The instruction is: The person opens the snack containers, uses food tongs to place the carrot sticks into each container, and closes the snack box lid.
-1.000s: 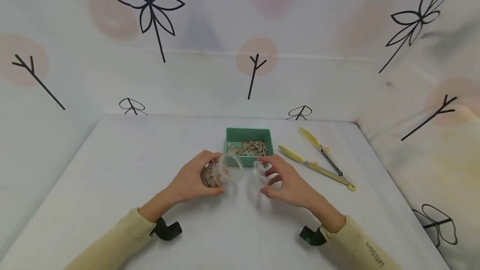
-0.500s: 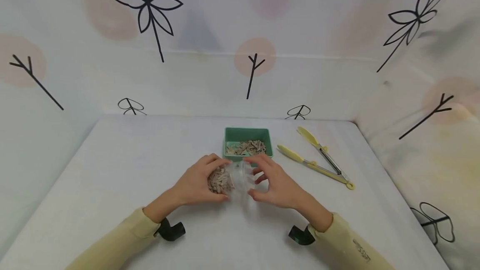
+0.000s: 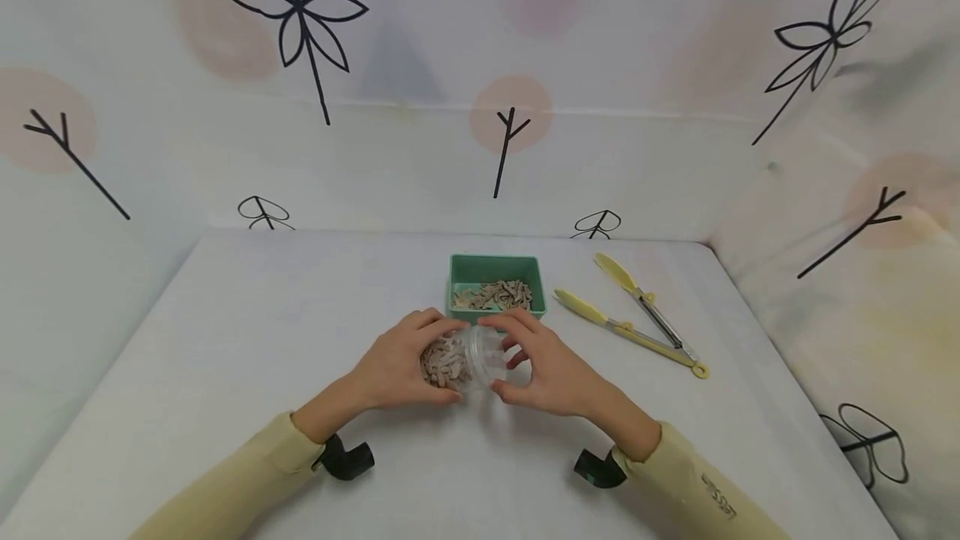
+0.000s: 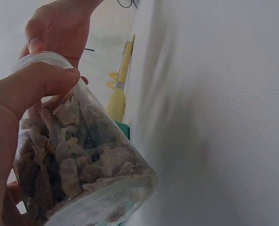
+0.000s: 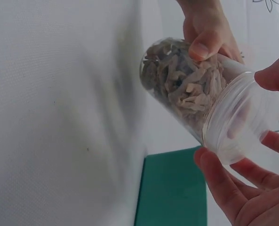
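A clear jar (image 5: 186,89), partly filled with brownish-grey dried pieces, lies tilted on its side in the air. My left hand (image 3: 401,363) grips its body, thumb on the near side. A clear round lid (image 3: 489,357) sits against the jar's mouth; the thumb and fingers of my right hand (image 3: 551,365) pinch its rim. Whether the lid is threaded on, I cannot tell. Just behind the hands stands a green rectangular tray (image 3: 457,273) holding a heap of the same dried pieces (image 3: 498,296).
Yellow-tipped tongs (image 3: 637,336) lie spread on the white table (image 3: 300,290), right of the tray. A patterned cloth backdrop (image 3: 405,165) rises at the back and sides.
My right hand has moved left with the lid, from apart from the jar to against its mouth. My left hand has shifted slightly right with the jar.
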A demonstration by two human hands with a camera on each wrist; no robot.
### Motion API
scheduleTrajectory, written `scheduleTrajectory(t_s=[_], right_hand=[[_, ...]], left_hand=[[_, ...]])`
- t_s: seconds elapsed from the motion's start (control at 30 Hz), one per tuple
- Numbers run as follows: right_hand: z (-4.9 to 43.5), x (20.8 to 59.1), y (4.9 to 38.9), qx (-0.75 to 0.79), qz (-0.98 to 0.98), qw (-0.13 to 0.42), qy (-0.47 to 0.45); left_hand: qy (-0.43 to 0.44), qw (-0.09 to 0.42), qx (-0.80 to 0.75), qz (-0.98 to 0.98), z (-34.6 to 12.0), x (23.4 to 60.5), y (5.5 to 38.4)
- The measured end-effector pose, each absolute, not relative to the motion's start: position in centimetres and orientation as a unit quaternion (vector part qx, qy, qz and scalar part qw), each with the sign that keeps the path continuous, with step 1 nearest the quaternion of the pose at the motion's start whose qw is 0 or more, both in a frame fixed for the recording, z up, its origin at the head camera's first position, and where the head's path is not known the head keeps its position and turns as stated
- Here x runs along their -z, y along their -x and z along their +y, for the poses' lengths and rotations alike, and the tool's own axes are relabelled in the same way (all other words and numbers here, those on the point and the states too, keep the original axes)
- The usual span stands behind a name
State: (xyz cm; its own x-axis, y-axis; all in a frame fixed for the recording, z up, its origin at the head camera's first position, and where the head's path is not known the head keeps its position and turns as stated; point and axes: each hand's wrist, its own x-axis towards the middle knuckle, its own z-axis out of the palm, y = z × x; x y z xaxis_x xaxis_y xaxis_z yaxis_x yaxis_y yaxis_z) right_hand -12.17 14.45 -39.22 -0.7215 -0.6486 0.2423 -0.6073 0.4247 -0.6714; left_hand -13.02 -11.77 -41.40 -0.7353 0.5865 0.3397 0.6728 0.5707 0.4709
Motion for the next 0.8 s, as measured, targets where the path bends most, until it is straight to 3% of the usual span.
scheduleTrajectory(t_s=[0.5, 0.8], right_hand=[[14.09, 39.53, 11.94, 0.353, 0.891, 0.017, 0.286], [14.89, 39.52, 12.71, 0.410, 0.817, -0.009, 0.404]], left_hand=[[0.346, 0.074, 0.289, -0.889, -11.28, 41.20, 12.99], [0.346, 0.053, 0.295, -0.889, -11.59, 41.36, 13.00]])
